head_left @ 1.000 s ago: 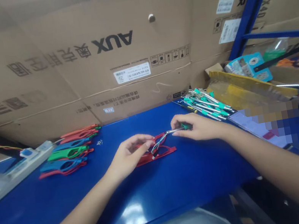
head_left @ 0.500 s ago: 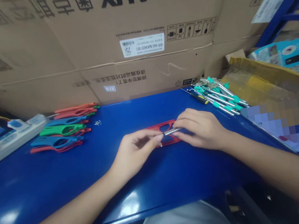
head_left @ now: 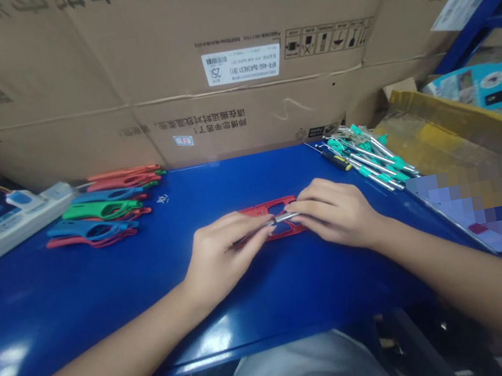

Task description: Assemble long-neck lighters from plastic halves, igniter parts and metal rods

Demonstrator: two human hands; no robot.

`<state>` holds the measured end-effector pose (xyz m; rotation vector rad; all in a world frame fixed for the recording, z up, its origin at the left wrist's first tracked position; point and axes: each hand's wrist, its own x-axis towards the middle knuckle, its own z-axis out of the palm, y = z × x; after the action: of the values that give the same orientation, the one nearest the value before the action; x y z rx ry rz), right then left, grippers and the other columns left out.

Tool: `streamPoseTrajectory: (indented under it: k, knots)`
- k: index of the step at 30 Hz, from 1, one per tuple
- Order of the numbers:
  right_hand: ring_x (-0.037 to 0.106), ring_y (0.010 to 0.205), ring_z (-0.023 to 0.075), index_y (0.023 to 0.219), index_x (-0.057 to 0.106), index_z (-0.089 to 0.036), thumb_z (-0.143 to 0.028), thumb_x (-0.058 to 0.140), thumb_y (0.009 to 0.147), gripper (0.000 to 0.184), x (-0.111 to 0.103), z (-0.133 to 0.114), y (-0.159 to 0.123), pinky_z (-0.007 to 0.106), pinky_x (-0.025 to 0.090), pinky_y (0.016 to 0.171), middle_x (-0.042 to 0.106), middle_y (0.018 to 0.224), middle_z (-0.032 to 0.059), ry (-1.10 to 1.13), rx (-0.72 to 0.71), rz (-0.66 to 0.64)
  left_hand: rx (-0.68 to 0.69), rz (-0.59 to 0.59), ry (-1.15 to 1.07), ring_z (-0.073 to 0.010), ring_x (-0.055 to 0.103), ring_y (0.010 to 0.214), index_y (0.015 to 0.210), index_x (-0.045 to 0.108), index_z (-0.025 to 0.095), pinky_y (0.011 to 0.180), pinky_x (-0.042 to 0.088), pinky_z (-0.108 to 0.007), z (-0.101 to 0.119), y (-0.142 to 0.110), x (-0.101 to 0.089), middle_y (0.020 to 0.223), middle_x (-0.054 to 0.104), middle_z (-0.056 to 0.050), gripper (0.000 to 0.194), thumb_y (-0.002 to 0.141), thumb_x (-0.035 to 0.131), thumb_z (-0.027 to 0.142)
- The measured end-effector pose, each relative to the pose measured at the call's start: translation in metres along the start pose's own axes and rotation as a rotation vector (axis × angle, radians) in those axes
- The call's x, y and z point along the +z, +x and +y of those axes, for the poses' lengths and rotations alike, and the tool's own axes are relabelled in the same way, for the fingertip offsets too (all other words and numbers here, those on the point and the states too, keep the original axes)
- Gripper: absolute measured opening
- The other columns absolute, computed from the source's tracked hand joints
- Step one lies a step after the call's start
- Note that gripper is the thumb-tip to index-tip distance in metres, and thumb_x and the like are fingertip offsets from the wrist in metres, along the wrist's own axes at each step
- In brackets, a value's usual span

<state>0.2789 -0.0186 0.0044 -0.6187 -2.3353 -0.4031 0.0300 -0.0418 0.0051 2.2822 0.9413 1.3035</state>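
A flat red plastic frame [head_left: 270, 208] lies on the blue table [head_left: 104, 291] in the middle. My left hand [head_left: 223, 251] is curled over its left part, fingertips pinching the end of a thin metal tool [head_left: 285, 216]. My right hand [head_left: 335, 212] is closed over the tool's other end, which it hides, and rests on the frame's right part. Both hands meet over the frame, so most of it is covered.
A stack of red, blue and green plastic frames [head_left: 100, 211] lies at the back left beside a white power strip [head_left: 9, 221]. A heap of green-handled metal tools [head_left: 367, 158] lies at the back right. Cardboard boxes [head_left: 209, 59] wall the back; yellow packaging [head_left: 455, 132] sits right.
The tool, a second ago held open over the frame by my right hand, now lies across it with both hands closed on it. The view has tilted down.
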Motion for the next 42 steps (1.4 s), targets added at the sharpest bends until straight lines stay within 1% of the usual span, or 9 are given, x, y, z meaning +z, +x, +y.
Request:
streamPoseTrajectory:
  k: [2,5,13,17,22,29,37,39,42]
  knots:
    - [0.059,0.077,0.017,0.107,0.067,-0.017,-0.022,0.057,0.096,0.015,0.0,-0.001,0.0,0.029,0.048,0.066,0.07,0.091,0.0077,-0.009,-0.001,-0.008,0.078,0.004,0.014,-0.0145,0.071,0.077,0.101,0.078,0.02,0.075,0.057,-0.026,-0.002,-0.001,0.0,0.089,0.078,-0.003,0.014,0.089,0.071,0.018]
    - [0.06,0.076,0.0168,0.107,0.067,-0.019,-0.022,0.057,0.097,0.015,-0.001,-0.001,0.0,0.029,0.049,0.065,0.071,0.091,0.007,-0.034,-0.012,-0.018,0.115,-0.002,0.022,-0.0149,0.07,0.078,0.102,0.077,0.02,0.077,0.057,-0.027,-0.004,-0.002,0.0,0.089,0.078,-0.003,0.014,0.089,0.071,0.017]
    - [0.062,0.077,0.0181,0.111,0.068,-0.018,-0.018,0.062,0.093,0.019,0.0,-0.004,-0.001,0.031,0.051,0.066,0.073,0.094,0.0077,-0.063,-0.059,0.027,0.085,-0.028,0.029,-0.0159,0.072,0.08,0.1,0.077,0.022,0.079,0.058,-0.028,-0.005,-0.004,0.001,0.091,0.079,-0.003,0.012,0.091,0.069,0.02]
    - [0.063,0.08,0.0183,0.112,0.067,-0.02,-0.017,0.061,0.093,0.021,0.001,-0.005,-0.003,0.032,0.053,0.069,0.073,0.094,0.0066,-0.063,-0.055,0.05,0.066,-0.038,0.014,-0.016,0.072,0.078,0.098,0.078,0.021,0.077,0.058,-0.028,-0.004,-0.003,0.0,0.089,0.079,-0.003,0.012,0.091,0.069,0.021]
    - [0.064,0.085,0.0195,0.112,0.065,-0.018,-0.011,0.061,0.09,0.023,0.0,-0.007,-0.004,0.032,0.055,0.071,0.073,0.092,0.0079,-0.051,-0.072,0.07,0.045,-0.037,-0.022,-0.015,0.071,0.076,0.094,0.078,0.02,0.073,0.056,-0.026,0.0,0.001,-0.002,0.086,0.078,-0.003,0.009,0.089,0.071,0.02]
    - [0.065,0.08,0.016,0.108,0.068,-0.02,-0.011,0.059,0.091,0.021,-0.001,-0.009,-0.005,0.027,0.049,0.065,0.072,0.091,0.0052,-0.111,-0.094,0.049,-0.169,-0.044,-0.095,-0.0148,0.07,0.067,0.084,0.08,0.02,0.064,0.056,-0.023,0.005,0.004,0.001,0.08,0.079,-0.003,0.007,0.085,0.075,0.026]
    - [0.064,0.079,0.0156,0.106,0.067,-0.017,-0.015,0.057,0.094,0.016,-0.001,-0.012,-0.002,0.027,0.046,0.061,0.074,0.093,0.0061,-0.15,-0.066,-0.018,-0.141,-0.051,-0.058,-0.0134,0.069,0.068,0.087,0.079,0.02,0.065,0.055,-0.023,0.001,0.0,0.006,0.082,0.078,-0.002,0.007,0.087,0.072,0.024]
    - [0.064,0.079,0.0161,0.111,0.067,-0.016,-0.014,0.056,0.093,0.02,-0.001,-0.011,-0.001,0.027,0.046,0.06,0.074,0.095,0.0061,-0.154,-0.062,-0.052,-0.234,-0.074,-0.114,-0.0143,0.071,0.072,0.088,0.078,0.02,0.068,0.056,-0.023,0.0,0.0,0.008,0.084,0.078,-0.002,0.008,0.087,0.072,0.025]
    - [0.064,0.079,0.0154,0.124,0.065,-0.021,-0.01,0.048,0.094,0.036,-0.002,-0.01,-0.001,0.026,0.043,0.059,0.074,0.099,0.0044,-0.146,-0.096,-0.151,-0.469,-0.132,-0.322,-0.0153,0.071,0.07,0.085,0.077,0.018,0.067,0.057,-0.024,-0.001,0.001,0.011,0.079,0.077,-0.003,0.014,0.087,0.071,0.031]
